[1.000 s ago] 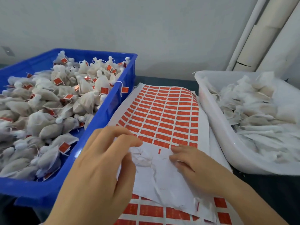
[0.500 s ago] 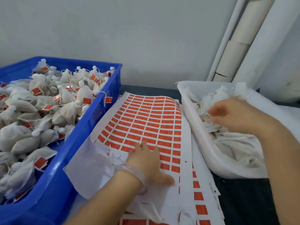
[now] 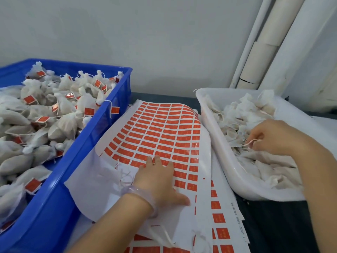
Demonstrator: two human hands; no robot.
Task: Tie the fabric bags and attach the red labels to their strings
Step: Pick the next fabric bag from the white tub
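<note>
**Left hand** [image 3: 156, 178]: lower centre; flat, fingers straight, pressing on the label sheet [image 3: 164, 128]; grasping nothing.

**Right hand** [image 3: 273, 137]: right of frame, inside the white tray [image 3: 218, 157]; thumb and fingertips pinching a thin string [image 3: 246, 144] among the untied bags [image 3: 242, 114].

**Blue crate** [image 3: 102, 132]: left of frame; heaped with tied, labelled bags [image 3: 63, 123]; one label [image 3: 115, 110] dangling over the rim.

**Red labels**: in rows on the sheet, centre of frame, between crate and tray; nearest rows already stripped, bare backing [image 3: 94, 185] curling against the crate wall.

**Table** [image 3: 273, 225]: dark, lower right.

Hazards, as judged:
- Tangle: strings crossed and heaped in the tray; likely to drag up a second bag if lifted by the string alone.
- Slipped pinch: thin string held only at the fingertips; liable to slide out under the bag's weight.
- Sheet shift: arched, springy far edge; apt to lift or slide once unweighted, spoiling the next peel.
- Loose threads [image 3: 125, 177] beside the wrist: liable to catch on exposed adhesive.
</note>
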